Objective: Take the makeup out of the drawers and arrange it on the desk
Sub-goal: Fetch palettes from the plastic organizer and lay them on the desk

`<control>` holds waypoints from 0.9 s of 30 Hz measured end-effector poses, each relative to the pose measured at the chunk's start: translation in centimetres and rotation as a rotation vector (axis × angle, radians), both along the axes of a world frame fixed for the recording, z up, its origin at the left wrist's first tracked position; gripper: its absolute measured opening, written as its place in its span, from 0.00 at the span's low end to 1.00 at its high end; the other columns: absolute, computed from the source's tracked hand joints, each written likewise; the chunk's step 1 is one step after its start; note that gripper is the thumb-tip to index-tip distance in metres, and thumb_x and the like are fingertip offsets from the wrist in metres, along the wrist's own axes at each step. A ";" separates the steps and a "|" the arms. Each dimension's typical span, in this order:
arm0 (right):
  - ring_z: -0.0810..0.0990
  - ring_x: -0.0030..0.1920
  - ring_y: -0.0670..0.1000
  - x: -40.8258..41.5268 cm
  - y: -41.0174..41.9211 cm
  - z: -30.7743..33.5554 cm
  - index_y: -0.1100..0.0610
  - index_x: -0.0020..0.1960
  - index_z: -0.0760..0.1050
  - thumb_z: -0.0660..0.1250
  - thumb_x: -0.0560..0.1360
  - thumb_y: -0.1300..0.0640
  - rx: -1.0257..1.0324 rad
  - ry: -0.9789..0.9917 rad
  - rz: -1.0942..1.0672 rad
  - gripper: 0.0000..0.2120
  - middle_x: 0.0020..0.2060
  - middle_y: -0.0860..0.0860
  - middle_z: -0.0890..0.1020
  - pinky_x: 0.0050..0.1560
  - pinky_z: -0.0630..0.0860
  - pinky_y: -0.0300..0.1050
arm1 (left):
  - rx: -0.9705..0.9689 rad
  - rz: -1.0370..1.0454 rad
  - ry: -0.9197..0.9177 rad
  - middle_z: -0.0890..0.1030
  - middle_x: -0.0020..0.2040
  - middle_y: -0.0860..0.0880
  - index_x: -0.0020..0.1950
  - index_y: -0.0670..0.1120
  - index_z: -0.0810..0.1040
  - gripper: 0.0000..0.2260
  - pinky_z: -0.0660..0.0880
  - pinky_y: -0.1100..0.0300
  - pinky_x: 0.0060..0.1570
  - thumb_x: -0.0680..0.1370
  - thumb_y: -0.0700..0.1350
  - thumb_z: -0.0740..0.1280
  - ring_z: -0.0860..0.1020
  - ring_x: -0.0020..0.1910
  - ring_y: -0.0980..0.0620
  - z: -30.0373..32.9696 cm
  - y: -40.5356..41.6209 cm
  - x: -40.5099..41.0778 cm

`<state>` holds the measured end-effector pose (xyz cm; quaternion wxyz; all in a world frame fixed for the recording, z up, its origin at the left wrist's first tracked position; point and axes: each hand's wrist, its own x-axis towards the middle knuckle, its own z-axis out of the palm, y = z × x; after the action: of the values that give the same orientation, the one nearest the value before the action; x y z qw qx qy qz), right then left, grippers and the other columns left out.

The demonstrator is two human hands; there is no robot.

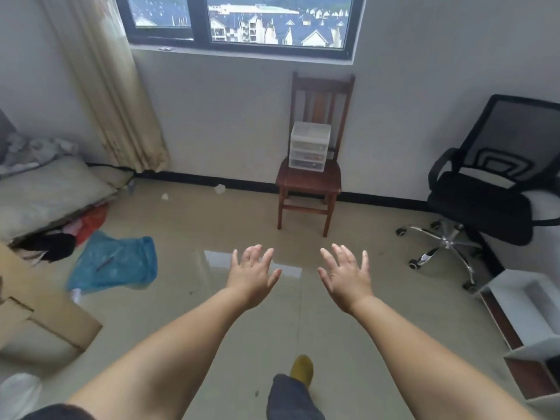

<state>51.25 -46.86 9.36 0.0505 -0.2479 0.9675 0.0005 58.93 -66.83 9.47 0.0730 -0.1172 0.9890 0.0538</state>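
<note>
I have both arms stretched out ahead of me over the tiled floor [212, 213]. My left hand [253, 275] and my right hand [345, 277] are side by side, backs up, fingers spread wide and holding nothing, well apart from everything else in the room.

The thing I am after is one clear plastic drawer unit [309, 150], far ahead and slightly right of centre. It stands upright on the seat of one wooden chair [309, 180] set against the far wall, under the window [239, 19]. I count three drawers stacked one above the other, their fronts facing me and all pushed in; each drawer's long axis runs left to right. Dim colours show through the fronts, but I cannot make out single items of makeup.

To the right stands one black mesh office chair [491, 183] on a chrome wheeled base, with a white shelf unit [527, 301] nearer on the right edge. On the left lie one blue plastic bag [118, 262], flattened cardboard [39, 316] and a heap of bedding [45, 183] by one beige curtain [112, 83]. One foot in a yellow slipper [302, 368] shows near the bottom.
</note>
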 end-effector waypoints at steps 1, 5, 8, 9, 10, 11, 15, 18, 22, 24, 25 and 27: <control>0.46 0.77 0.49 -2.5 -0.8 -0.2 0.47 0.77 0.48 0.37 0.79 0.40 0.005 -0.006 -0.004 0.28 0.77 0.50 0.50 0.73 0.38 0.62 | -0.001 -0.007 0.006 0.52 0.77 0.46 0.77 0.49 0.49 0.26 0.42 0.44 0.73 0.81 0.58 0.46 0.49 0.76 0.49 -0.2 -0.8 -2.4; 0.46 0.77 0.50 -12.8 -3.9 -0.4 0.48 0.77 0.47 0.40 0.81 0.42 0.034 -0.024 0.015 0.26 0.77 0.49 0.50 0.73 0.39 0.61 | -0.013 0.005 0.007 0.51 0.77 0.46 0.77 0.50 0.48 0.26 0.43 0.45 0.73 0.82 0.58 0.45 0.48 0.76 0.48 -0.4 -3.7 -12.6; 0.47 0.77 0.50 -19.9 -5.9 -0.2 0.48 0.77 0.47 0.38 0.80 0.40 0.051 -0.028 0.024 0.28 0.77 0.50 0.51 0.74 0.39 0.61 | -0.001 0.019 0.023 0.51 0.77 0.46 0.77 0.50 0.48 0.26 0.42 0.45 0.74 0.82 0.58 0.45 0.48 0.76 0.48 0.3 -5.9 -19.7; 0.47 0.77 0.50 -22.0 -6.6 -0.2 0.48 0.77 0.47 0.40 0.81 0.42 0.059 -0.037 0.026 0.26 0.77 0.50 0.51 0.74 0.39 0.61 | 0.006 0.016 0.017 0.51 0.77 0.46 0.77 0.50 0.49 0.26 0.42 0.45 0.73 0.82 0.58 0.46 0.48 0.76 0.48 0.5 -6.6 -21.8; 0.47 0.77 0.50 -24.0 -7.3 -0.2 0.48 0.77 0.47 0.42 0.81 0.42 0.053 -0.040 0.025 0.26 0.77 0.50 0.51 0.74 0.39 0.61 | 0.010 0.017 0.016 0.51 0.77 0.46 0.77 0.50 0.49 0.26 0.42 0.45 0.73 0.82 0.58 0.46 0.48 0.76 0.48 0.5 -7.3 -23.7; 0.47 0.77 0.50 -25.9 -8.0 -0.3 0.48 0.77 0.47 0.42 0.82 0.43 0.044 -0.039 0.025 0.26 0.77 0.50 0.51 0.74 0.39 0.61 | 0.008 0.021 0.017 0.51 0.77 0.46 0.77 0.50 0.49 0.26 0.42 0.45 0.74 0.82 0.58 0.46 0.48 0.76 0.48 0.4 -8.0 -25.5; 0.48 0.77 0.49 -34.0 -11.5 -0.8 0.48 0.77 0.47 0.43 0.82 0.43 0.034 -0.048 0.043 0.25 0.77 0.49 0.52 0.74 0.39 0.60 | 0.016 0.040 -0.006 0.52 0.77 0.45 0.77 0.50 0.49 0.26 0.43 0.45 0.74 0.82 0.58 0.45 0.48 0.76 0.48 -0.4 -11.6 -33.7; 0.48 0.77 0.49 -40.6 -14.0 -2.0 0.47 0.77 0.48 0.43 0.82 0.43 0.037 -0.047 0.016 0.25 0.77 0.49 0.53 0.74 0.40 0.59 | 0.026 0.019 -0.016 0.52 0.77 0.45 0.77 0.50 0.49 0.25 0.42 0.45 0.74 0.82 0.58 0.45 0.48 0.76 0.49 -1.6 -14.2 -40.3; 0.50 0.76 0.49 -49.7 -17.3 -3.5 0.47 0.77 0.48 0.43 0.82 0.43 0.040 -0.061 -0.052 0.25 0.77 0.49 0.54 0.74 0.41 0.59 | 0.026 -0.014 -0.017 0.52 0.77 0.45 0.77 0.50 0.49 0.25 0.43 0.45 0.74 0.82 0.58 0.45 0.48 0.76 0.48 -2.8 -18.5 -50.1; 0.50 0.76 0.49 -54.0 -18.9 -3.7 0.47 0.77 0.48 0.43 0.82 0.44 0.023 -0.085 -0.086 0.25 0.77 0.48 0.54 0.74 0.41 0.59 | 0.026 -0.044 -0.035 0.52 0.77 0.45 0.77 0.50 0.49 0.26 0.44 0.45 0.74 0.82 0.58 0.45 0.49 0.76 0.48 -2.6 -20.5 -55.1; 0.50 0.76 0.49 -56.1 -19.8 -3.7 0.47 0.77 0.49 0.43 0.82 0.44 0.004 -0.087 -0.109 0.25 0.76 0.48 0.54 0.74 0.42 0.59 | 0.019 -0.063 -0.037 0.52 0.77 0.45 0.77 0.50 0.49 0.26 0.44 0.45 0.74 0.82 0.58 0.46 0.49 0.76 0.48 -2.4 -21.6 -57.6; 0.52 0.76 0.49 -60.1 -21.6 -4.0 0.47 0.77 0.51 0.45 0.82 0.44 -0.046 -0.106 -0.169 0.24 0.76 0.48 0.56 0.75 0.45 0.56 | 0.010 -0.106 -0.046 0.52 0.77 0.45 0.77 0.50 0.49 0.26 0.44 0.45 0.74 0.82 0.58 0.46 0.50 0.76 0.48 -2.3 -23.6 -62.6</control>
<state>-8.86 -68.43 5.38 0.0960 -0.1660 0.9807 -0.0391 -3.70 -90.40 7.19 0.0990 -0.0653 0.9916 0.0521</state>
